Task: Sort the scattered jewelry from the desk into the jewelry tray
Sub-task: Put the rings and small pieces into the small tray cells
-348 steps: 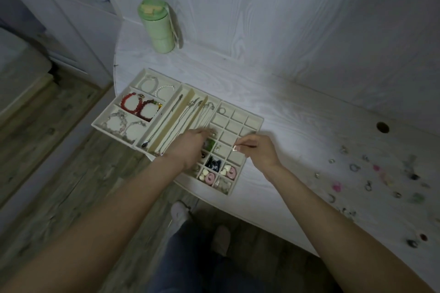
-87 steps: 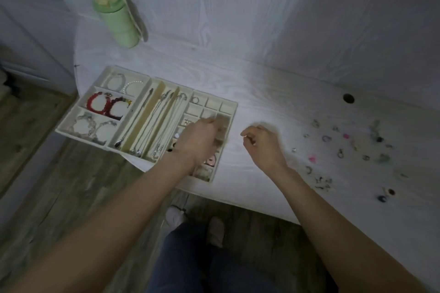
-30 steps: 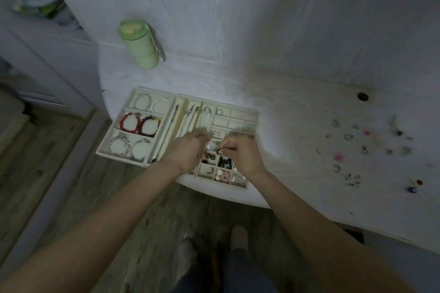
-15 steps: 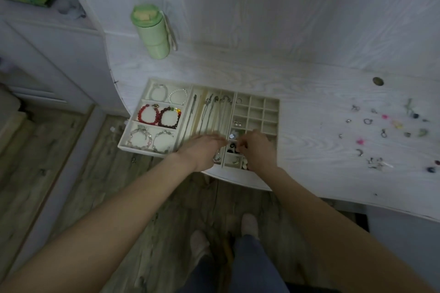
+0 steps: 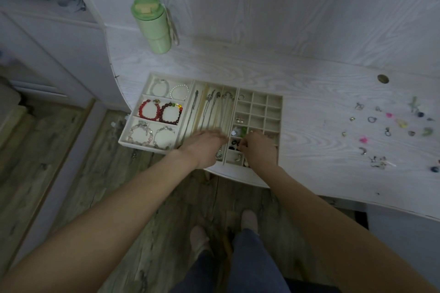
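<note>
left hand (image 5: 206, 146) flat, right hand (image 5: 258, 150) curled, grip unclear, over jewelry tray (image 5: 282, 112) holding bracelets (image 5: 160, 112).

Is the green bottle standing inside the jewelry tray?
No, the green bottle stands upright on the desk behind the jewelry tray, apart from it.

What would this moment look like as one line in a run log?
left hand: flat on jewelry tray | right hand: fingers curled over small compartments, contents unclear | scattered jewelry: unsorted on desk
</note>
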`<action>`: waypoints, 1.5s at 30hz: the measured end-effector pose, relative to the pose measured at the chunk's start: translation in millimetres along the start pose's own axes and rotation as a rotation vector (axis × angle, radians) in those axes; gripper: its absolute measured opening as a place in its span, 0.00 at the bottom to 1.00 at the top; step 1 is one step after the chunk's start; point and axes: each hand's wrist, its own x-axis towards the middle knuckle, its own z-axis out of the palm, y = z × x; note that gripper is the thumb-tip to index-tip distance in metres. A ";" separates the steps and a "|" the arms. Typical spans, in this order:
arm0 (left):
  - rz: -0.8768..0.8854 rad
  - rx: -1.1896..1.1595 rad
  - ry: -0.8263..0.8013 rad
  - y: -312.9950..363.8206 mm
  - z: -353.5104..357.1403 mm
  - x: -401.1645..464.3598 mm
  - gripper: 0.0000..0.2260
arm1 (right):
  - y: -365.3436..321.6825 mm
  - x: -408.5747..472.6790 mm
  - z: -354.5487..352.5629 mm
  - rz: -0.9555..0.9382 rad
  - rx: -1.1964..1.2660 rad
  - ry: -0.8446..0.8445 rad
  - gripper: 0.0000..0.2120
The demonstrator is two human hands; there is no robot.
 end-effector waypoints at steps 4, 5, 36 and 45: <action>-0.010 0.034 0.015 3.6 3.2 1.1 0.29 | 2.3 3.6 1.7 0.014 0.021 -0.022 0.06; -0.012 0.036 0.014 3.2 3.2 1.1 0.29 | 2.0 4.3 1.9 0.013 0.024 -0.025 0.06; -0.086 -0.046 0.167 53.8 -22.5 16.6 0.16 | 51.2 -21.4 -47.2 0.036 0.328 0.101 0.13; 0.020 -0.218 0.189 169.1 -42.7 99.5 0.14 | 186.8 -27.5 -97.1 0.140 0.333 0.224 0.12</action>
